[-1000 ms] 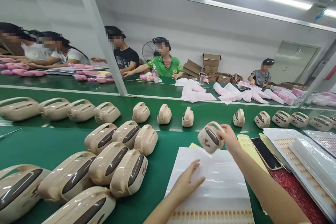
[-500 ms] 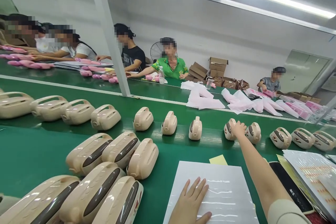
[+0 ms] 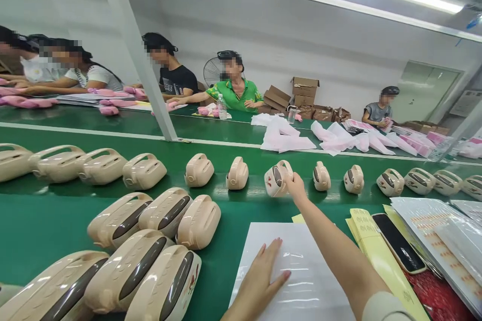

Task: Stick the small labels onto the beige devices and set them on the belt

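Gripped at its right end by my right hand (image 3: 296, 188) is a cream plastic casing (image 3: 274, 181) with a carry handle, a dark oval panel and a red print. It is over the green belt, within a row of similar casings; whether it is lifted clear of the surface I cannot tell. My left hand (image 3: 261, 276) lies open on a glossy white sheet (image 3: 305, 286), thumb apart from the fingers. Just right of the held piece stands another cream casing (image 3: 321, 176). Several larger-looking casings (image 3: 171, 281) are grouped at the left front.
At right lie yellow sheets (image 3: 371, 246), a black phone-like slab (image 3: 399, 243) and printed sticker sheets (image 3: 433, 225). A slanted post (image 3: 141, 60) rises at left. Across the belt are pink-white wraps (image 3: 280, 135) and several co-workers, one in a green shirt (image 3: 235, 95).
My right hand has moved left along the row and now holds a casing turned with its red print toward me. My left hand stays on the sheet, its fingers closer together. The view has shifted slightly.
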Available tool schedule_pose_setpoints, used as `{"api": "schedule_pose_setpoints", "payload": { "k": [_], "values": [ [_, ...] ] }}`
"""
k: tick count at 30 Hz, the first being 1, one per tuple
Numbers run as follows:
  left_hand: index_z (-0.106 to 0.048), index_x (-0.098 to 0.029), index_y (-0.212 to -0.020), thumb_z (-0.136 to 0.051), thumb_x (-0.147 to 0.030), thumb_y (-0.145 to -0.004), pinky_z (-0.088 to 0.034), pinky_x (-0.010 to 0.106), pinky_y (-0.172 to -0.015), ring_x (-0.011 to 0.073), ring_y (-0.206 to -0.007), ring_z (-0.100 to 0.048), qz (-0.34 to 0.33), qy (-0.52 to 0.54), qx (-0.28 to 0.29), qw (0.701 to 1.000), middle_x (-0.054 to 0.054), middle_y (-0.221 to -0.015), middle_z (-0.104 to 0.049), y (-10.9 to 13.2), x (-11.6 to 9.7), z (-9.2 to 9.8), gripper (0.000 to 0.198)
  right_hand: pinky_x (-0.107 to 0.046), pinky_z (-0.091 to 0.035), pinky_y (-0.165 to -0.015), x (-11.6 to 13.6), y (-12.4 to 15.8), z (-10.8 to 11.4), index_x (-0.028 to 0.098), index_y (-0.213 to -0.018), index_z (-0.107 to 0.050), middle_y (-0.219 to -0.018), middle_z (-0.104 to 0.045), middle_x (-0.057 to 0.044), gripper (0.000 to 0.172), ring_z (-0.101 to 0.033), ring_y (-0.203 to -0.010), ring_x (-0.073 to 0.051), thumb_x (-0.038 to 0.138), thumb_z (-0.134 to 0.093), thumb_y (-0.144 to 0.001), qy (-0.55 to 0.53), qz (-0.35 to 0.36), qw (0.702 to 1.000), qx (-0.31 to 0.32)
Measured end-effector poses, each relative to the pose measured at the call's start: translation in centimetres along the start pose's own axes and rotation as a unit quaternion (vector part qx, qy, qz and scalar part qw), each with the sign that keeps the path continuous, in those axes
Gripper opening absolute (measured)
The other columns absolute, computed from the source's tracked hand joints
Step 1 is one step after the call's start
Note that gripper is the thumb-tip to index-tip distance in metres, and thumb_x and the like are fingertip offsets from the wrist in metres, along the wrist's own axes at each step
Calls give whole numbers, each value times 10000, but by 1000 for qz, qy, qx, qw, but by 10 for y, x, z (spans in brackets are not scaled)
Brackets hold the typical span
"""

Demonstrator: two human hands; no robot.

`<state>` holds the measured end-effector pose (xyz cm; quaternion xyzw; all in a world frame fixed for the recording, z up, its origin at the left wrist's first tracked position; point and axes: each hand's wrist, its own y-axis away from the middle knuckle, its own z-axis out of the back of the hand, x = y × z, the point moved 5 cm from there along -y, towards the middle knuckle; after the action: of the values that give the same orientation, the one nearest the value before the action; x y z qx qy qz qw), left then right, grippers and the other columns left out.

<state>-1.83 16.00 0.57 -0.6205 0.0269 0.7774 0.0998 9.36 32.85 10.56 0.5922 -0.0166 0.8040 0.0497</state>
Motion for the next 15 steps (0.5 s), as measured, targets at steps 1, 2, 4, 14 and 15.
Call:
{"api": "schedule_pose_setpoints", "payload": {
  "k": [1,2,4,14,15],
  "values": [
    [-517,-227,-1230,-683,-458,-656,-106,548,-1073,355,-1302,-265,10,83,-36,996,106,-1359,-457,-1,4,5,641,-211,-411,-506,-3,13,8,136,-801,-532,-709,-523,27,188,-482,-552,-75,312,-509,-863,-34,-6,999,17],
    [-519,-221,-1227,-664,-511,-654,-123,527,-1077,350,-1295,-284,13,148,-59,987,113,-1358,-458,-2,6,9,658,-192,-370,-455,-7,30,15,145,-746,-509,-630,-480,49,208,-436,-488,-63,323,-504,-853,-69,-14,997,37],
    [-472,-228,-1264,-551,-631,-685,-179,483,-1077,328,-1280,-324,6,221,-69,973,105,-1367,-448,-1,3,14,709,-178,-293,-386,-16,70,23,174,-640,-437,-517,-387,77,259,-354,-408,-55,361,-502,-806,-131,-31,988,80],
    [-504,-411,-1202,-427,-708,-694,-375,503,-956,315,-1181,-468,69,574,-75,813,6,-1090,-682,55,2,-24,593,-301,-486,-622,-54,170,109,194,-802,-602,-758,-621,-23,231,-592,-673,-157,411,-570,-733,0,-48,996,71],
    [-494,-437,-1199,-391,-706,-715,-367,496,-963,298,-1175,-479,77,584,-60,806,-7,-1098,-678,62,5,-30,563,-311,-475,-725,-58,158,137,196,-843,-606,-850,-628,-37,194,-590,-816,-172,366,-576,-755,31,-47,998,17]
  ]
}}
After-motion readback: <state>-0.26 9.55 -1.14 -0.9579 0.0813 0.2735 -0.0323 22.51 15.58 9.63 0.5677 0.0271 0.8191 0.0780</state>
